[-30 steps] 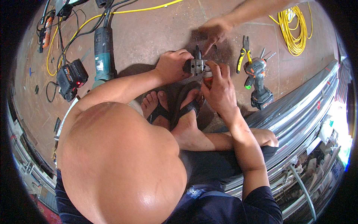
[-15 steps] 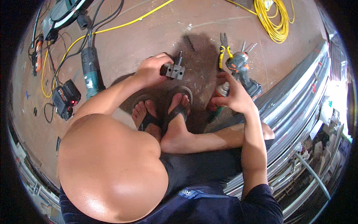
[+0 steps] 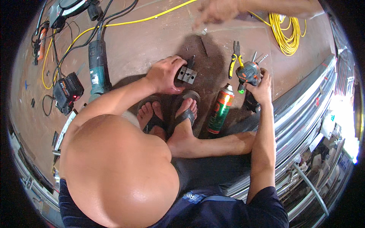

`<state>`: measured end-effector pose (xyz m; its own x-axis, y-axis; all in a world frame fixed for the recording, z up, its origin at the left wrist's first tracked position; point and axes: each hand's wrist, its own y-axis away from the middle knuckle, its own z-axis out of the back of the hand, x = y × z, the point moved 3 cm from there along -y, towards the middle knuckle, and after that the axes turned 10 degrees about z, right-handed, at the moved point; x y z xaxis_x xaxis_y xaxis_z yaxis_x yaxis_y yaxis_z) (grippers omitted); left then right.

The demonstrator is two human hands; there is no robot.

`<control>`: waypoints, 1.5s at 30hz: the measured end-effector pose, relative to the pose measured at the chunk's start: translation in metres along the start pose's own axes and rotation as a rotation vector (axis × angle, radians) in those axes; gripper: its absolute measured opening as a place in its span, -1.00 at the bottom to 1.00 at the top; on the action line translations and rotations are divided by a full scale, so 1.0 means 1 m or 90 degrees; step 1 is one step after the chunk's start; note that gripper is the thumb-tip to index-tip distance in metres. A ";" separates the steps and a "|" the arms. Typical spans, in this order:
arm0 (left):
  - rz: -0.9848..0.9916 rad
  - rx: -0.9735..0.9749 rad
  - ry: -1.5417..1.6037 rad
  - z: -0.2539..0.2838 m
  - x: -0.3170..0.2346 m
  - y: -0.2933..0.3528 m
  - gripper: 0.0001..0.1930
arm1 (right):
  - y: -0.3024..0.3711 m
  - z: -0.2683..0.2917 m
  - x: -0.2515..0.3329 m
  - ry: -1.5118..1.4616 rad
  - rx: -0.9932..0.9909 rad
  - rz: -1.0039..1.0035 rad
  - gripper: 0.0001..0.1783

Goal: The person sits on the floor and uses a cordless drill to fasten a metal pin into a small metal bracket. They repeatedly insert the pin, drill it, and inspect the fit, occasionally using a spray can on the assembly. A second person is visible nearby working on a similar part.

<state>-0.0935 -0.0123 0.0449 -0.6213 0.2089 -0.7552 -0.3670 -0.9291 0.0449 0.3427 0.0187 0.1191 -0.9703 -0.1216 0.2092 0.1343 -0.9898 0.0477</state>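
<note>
My left hand point(image 3: 166, 76) is closed around the side of a small grey metal block point(image 3: 187, 75) with holes in its face, just above the floor in front of my feet. A dark rod-like piece stands at the block's far side. With thumb and fingers curved about it, my right hand point(image 3: 262, 86) grips a cordless drill point(image 3: 249, 73) that has a bit in it. A red and green spray can point(image 3: 220, 110) is beside my right foot, nozzle end away from me. Yellow-and-black pliers point(image 3: 232, 65) lie left of the drill.
Another person's hand point(image 3: 216, 13) reaches in at the top. An angle grinder point(image 3: 97, 66) and a battery on a charger point(image 3: 68, 93) lie left. A coiled yellow cable point(image 3: 285, 36) is at far right. Long wrapped metal profiles point(image 3: 300, 106) run along my right.
My right hand has left the spray can and moved up and right onto the drill, which is tilted differently. Another person's arm has entered at the top. My left hand still holds the metal block.
</note>
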 end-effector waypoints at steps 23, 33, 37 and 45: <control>0.069 0.051 0.085 -0.018 0.010 -0.013 -0.30 | 0.017 0.131 0.200 -0.248 0.424 0.181 -0.17; 0.017 0.064 0.128 -0.015 0.019 -0.016 -0.28 | -0.019 0.083 0.229 -0.187 0.460 0.211 -0.17; 0.049 0.070 0.115 -0.018 0.018 -0.014 -0.27 | -0.028 0.077 0.229 -0.169 0.468 0.252 -0.20; 0.037 0.075 0.087 -0.015 0.017 -0.015 -0.29 | -0.051 0.070 0.242 -0.105 0.492 0.324 -0.41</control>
<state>-0.0886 0.0006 0.0214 -0.5465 0.1048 -0.8309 -0.4168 -0.8946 0.1613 0.1149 0.0454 0.2359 -0.7252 -0.4561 0.5158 0.6885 -0.4893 0.5353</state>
